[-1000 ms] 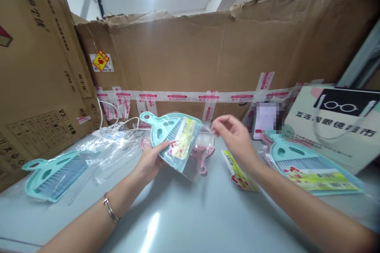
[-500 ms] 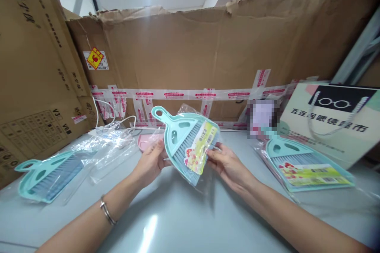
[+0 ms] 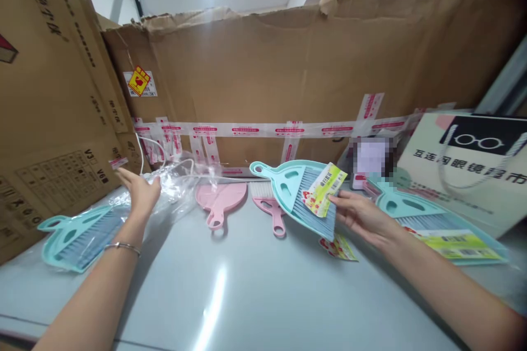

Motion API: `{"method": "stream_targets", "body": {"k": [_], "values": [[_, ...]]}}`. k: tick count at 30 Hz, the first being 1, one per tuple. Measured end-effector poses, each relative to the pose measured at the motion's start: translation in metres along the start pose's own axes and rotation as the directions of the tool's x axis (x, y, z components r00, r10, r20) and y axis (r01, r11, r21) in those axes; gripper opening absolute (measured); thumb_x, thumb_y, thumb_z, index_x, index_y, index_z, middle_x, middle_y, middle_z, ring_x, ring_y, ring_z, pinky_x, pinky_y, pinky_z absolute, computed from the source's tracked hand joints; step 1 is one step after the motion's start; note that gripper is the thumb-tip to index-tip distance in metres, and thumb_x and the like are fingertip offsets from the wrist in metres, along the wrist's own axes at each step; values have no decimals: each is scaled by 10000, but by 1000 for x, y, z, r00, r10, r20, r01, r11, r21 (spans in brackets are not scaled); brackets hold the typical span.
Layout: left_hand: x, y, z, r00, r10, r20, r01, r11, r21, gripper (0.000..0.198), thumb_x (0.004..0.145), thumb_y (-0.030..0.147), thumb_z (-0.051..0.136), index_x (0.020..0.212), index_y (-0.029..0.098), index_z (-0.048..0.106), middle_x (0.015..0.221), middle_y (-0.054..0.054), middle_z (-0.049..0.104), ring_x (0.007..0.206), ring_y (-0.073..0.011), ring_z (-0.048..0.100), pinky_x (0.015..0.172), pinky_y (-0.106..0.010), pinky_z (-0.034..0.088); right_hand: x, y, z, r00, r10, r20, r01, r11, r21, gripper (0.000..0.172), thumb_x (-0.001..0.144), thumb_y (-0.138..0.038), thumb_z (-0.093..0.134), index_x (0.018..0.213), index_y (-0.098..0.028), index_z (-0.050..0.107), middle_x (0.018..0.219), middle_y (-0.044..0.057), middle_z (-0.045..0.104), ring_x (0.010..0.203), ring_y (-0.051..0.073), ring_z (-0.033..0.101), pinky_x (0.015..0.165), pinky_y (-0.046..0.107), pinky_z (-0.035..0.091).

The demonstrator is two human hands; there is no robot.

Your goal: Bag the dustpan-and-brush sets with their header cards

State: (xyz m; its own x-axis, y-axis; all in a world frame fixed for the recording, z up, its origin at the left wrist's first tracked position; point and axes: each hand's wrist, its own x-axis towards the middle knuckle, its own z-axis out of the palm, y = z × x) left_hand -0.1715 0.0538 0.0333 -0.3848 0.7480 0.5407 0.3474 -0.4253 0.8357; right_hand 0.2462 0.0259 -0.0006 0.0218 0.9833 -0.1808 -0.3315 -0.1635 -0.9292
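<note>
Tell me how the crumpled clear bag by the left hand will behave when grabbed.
Probably floppy: the clear bag lies wrinkled and collapsed on the table, so it should sag from the left hand. Likely very light, being thin see-through film. Its glossy surface may slip, and a push would probably crumple it rather than slide it.

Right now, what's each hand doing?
Left hand: open, at the crumpled clear plastic bags.
Right hand: holding the teal plastic dustpan-and-brush set.

Teal brush-and-dustpan set (image 3: 302,191) — labelled, tilted
</note>
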Motion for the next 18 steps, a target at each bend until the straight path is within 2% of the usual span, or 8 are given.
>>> {"method": "stream_targets", "body": {"k": [3, 5, 6, 8, 9, 10, 14, 18], "values": [[-28, 24, 26, 946, 275, -171, -243, 952, 187, 703, 777, 324, 578, 1360, 211, 202, 1494, -36, 48, 1339, -350, -44, 1023, -432, 233, 2, 6, 0, 996, 19, 90, -24, 998, 56, 191, 719, -21, 535, 838, -135, 632, 820, 87, 705, 731, 186, 673, 715, 292, 557], [-51, 41, 53, 985, 138, 106, -141, 990, 21, 584, 756, 353, 597, 1278, 236, 363, 1429, -60, 279, 1303, -330, 239, 998, -419, 319, 0, 10, 5, 985, 38, 170, -52, 996, 78, 189, 719, -39, 543, 864, -127, 628, 839, 92, 705, 765, 189, 673, 746, 292, 547], [-62, 48, 67, 934, 3, 357, 18, 998, -56, 526, 737, 358, 617, 1215, 226, 440, 1362, -88, 388, 1241, -322, 361, 951, -422, 385, -3, 12, 8, 976, 50, 210, -68, 995, 77, 189, 718, -47, 550, 874, -124, 625, 850, 92, 704, 774, 185, 673, 747, 282, 544], [-83, 56, 89, 645, -138, 752, 363, 921, -142, 543, 697, 326, 667, 1193, 243, 463, 1297, -112, 467, 1153, -309, 472, 844, -424, 483, -9, 16, 16, 954, 91, 287, -109, 993, 49, 189, 721, -62, 564, 894, -118, 617, 868, 92, 702, 779, 172, 674, 737, 259, 541], [-91, 57, 97, 562, -133, 816, 471, 863, -184, 567, 677, 310, 688, 1195, 257, 462, 1285, -109, 480, 1114, -298, 507, 810, -421, 504, -12, 17, 20, 939, 114, 325, -131, 991, 30, 191, 725, -73, 571, 906, -116, 612, 878, 92, 701, 784, 166, 673, 740, 253, 537], [-98, 56, 102, 542, -128, 831, 542, 808, -229, 558, 688, 314, 681, 1197, 272, 458, 1282, -100, 486, 1083, -286, 532, 787, -420, 517, -14, 19, 23, 922, 137, 362, -151, 988, 11, 191, 728, -84, 576, 914, -114, 608, 882, 93, 699, 787, 163, 672, 745, 250, 534], [-108, 47, 107, 645, -126, 754, 574, 732, -368, 427, 723, 310, 658, 1115, 251, 500, 1246, -73, 531, 1063, -261, 551, 800, -410, 518, -8, 26, 24, 900, 181, 396, -194, 981, -6, 192, 710, -103, 586, 901, -122, 586, 880, 91, 687, 786, 164, 668, 762, 263, 529], [-101, 42, 103, 746, -151, 648, 503, 765, -402, 384, 710, 306, 673, 1043, 211, 508, 1257, -83, 528, 1104, -272, 528, 820, -397, 520, 10, 30, 3, 996, 16, 85, -16, 1000, -11, 290, 673, -143, 620, 941, -196, 522, 934, 67, 640, 932, 177, 621, 818, 274, 509]]}}
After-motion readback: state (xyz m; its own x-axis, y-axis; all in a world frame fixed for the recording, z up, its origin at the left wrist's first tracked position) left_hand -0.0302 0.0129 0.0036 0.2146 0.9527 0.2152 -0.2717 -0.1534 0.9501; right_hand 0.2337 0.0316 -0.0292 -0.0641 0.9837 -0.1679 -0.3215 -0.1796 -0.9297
